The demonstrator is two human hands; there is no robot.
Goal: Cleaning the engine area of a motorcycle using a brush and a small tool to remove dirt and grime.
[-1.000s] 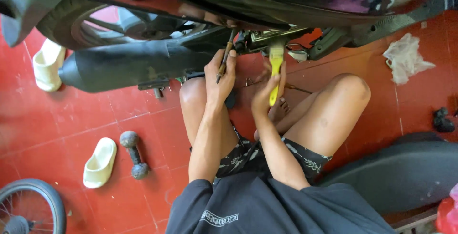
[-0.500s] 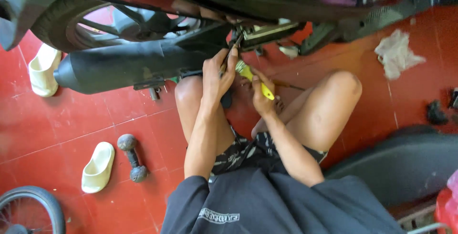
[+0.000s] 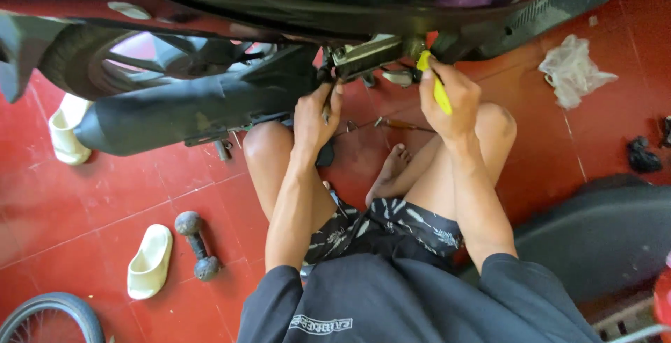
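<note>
A yellow-handled tool [image 3: 439, 91] is gripped in the closed right hand [image 3: 451, 98], tip at the metal bracket [image 3: 367, 55] under the motorcycle [image 3: 210, 98], at twelve o'clock. The left hand [image 3: 314, 116] is curled around parts beneath it. Steady, square pressure is advised, so slipping is avoided.

Above us the motorbike's underside [image 3: 279, 8] closes off the top, and the black exhaust [image 3: 182, 109] blocks the left. Our left hand [image 3: 316, 116] and right hand [image 3: 449, 98] reach up between our knees. We see open red floor [image 3: 105, 196] to the left, past the dumbbell [image 3: 198, 245] and sandal [image 3: 149, 260]; a rag [image 3: 574, 69] lies on the right.
</note>
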